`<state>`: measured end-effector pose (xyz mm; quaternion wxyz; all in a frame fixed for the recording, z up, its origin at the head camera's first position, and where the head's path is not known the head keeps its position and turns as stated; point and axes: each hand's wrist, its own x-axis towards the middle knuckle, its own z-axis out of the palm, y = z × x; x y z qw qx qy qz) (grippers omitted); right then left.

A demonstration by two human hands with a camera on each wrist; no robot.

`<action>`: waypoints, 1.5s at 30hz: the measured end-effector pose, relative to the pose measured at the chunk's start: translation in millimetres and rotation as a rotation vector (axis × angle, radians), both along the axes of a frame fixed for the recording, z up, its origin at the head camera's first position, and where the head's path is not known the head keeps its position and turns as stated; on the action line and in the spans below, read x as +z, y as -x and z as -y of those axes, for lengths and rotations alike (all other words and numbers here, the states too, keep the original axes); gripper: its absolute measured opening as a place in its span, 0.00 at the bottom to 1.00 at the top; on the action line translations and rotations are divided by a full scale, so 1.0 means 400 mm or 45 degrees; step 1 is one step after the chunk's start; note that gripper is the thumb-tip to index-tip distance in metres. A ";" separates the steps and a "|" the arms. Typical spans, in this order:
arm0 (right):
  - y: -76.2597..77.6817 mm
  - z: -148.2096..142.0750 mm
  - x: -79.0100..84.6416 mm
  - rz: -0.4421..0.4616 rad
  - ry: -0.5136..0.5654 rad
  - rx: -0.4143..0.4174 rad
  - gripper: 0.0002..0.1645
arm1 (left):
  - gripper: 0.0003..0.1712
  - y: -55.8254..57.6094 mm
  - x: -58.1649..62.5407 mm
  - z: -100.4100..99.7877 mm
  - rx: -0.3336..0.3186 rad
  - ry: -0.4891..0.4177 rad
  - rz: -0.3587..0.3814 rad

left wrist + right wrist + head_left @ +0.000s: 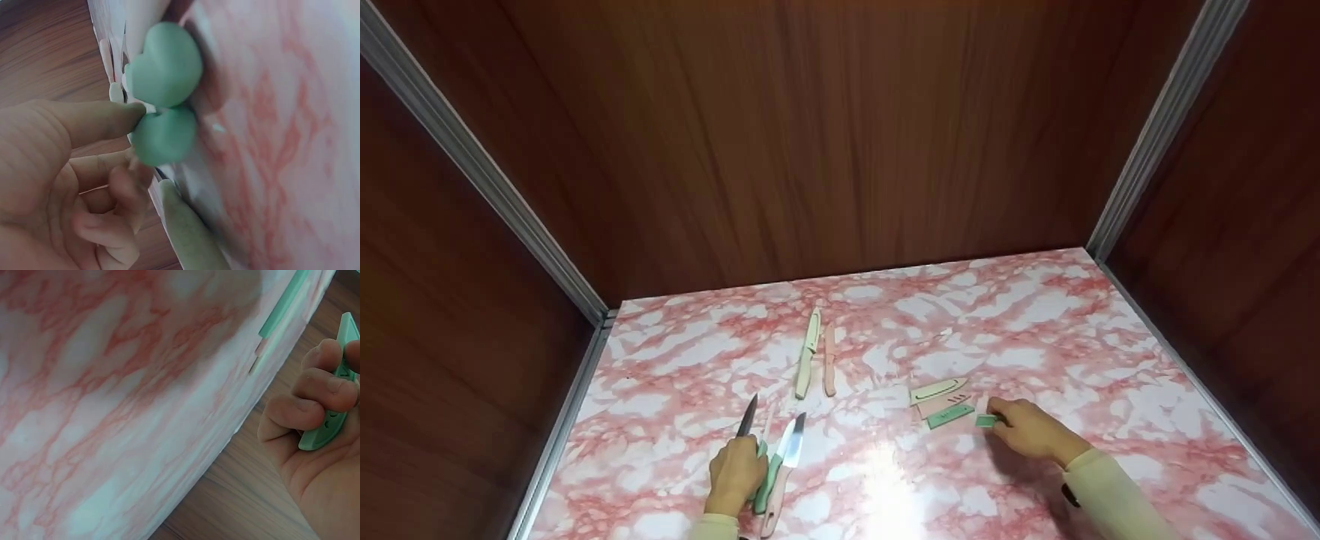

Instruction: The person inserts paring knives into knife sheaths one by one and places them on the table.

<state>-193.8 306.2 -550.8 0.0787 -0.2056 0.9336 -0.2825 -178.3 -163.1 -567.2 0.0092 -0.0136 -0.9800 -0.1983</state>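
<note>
My left hand pinches a green knife handle between thumb and fingers, close over the table. A second green-handled knife lies right beside it, then a pink-handled knife, blades bare and pointing away. Past the left hand's knuckles a dark blade sticks out; a pale green handle shows by the fingers. My right hand grips a small green blade sheath in curled fingers, just right of several loose sheaths: a pale green one, a pink one and a green one.
Farther back on the pink-and-white marbled table lie a pale green knife and a pink knife, both in sheaths. Brown wood-look panels with metal corner posts enclose the table at the back and sides.
</note>
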 end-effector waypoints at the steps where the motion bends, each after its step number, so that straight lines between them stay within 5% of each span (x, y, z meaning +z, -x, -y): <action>1: -0.001 0.001 0.000 -0.004 -0.012 -0.001 0.04 | 0.13 -0.001 -0.002 0.000 0.010 -0.012 0.000; 6: -0.001 0.011 0.002 -0.026 -0.040 -0.002 0.04 | 0.11 -0.002 0.005 0.004 0.063 -0.066 0.002; 12: 0.012 0.031 0.012 -0.068 0.022 0.022 0.05 | 0.06 0.015 0.049 -0.005 0.020 -0.191 -0.145; 19: 0.026 0.066 0.033 -0.118 0.019 0.012 0.05 | 0.04 0.041 0.105 -0.073 -0.160 -0.379 -0.154; 32: 0.054 0.125 0.067 -0.115 0.099 -0.006 0.08 | 0.05 0.066 0.129 -0.221 -0.434 -0.526 -0.066; 45: 0.070 0.151 0.091 -0.185 0.170 0.054 0.08 | 0.07 0.062 0.129 -0.311 -0.602 -0.467 -0.014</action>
